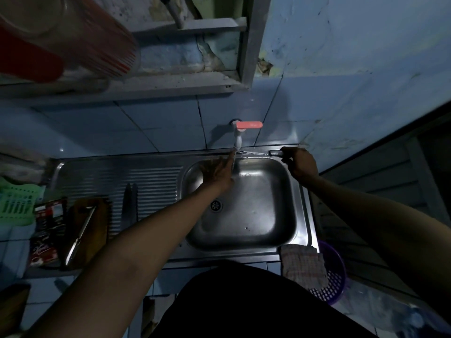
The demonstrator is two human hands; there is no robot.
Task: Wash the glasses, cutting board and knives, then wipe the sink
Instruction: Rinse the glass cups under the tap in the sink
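Water runs from the white tap [238, 135] with a pink lever into the steel sink [244, 230]. My right hand [299, 164] grips the dark handle of a knife [258, 153], whose thin blade lies level under the stream. My left hand [217, 173] is flat with straight fingers, fingertips at the blade in the water. Two more knives [129, 203] lie on the ribbed drainboard. A brown cutting board [89, 230] with a steel knife [80, 234] on it sits at the left.
A checked cloth [303, 267] hangs over the sink's front right corner, above a purple basket [332, 281]. A green rack [15, 206] and red-black packets [47, 230] stand at the left. A shelf with a red-ribbed container [73, 37] hangs overhead.
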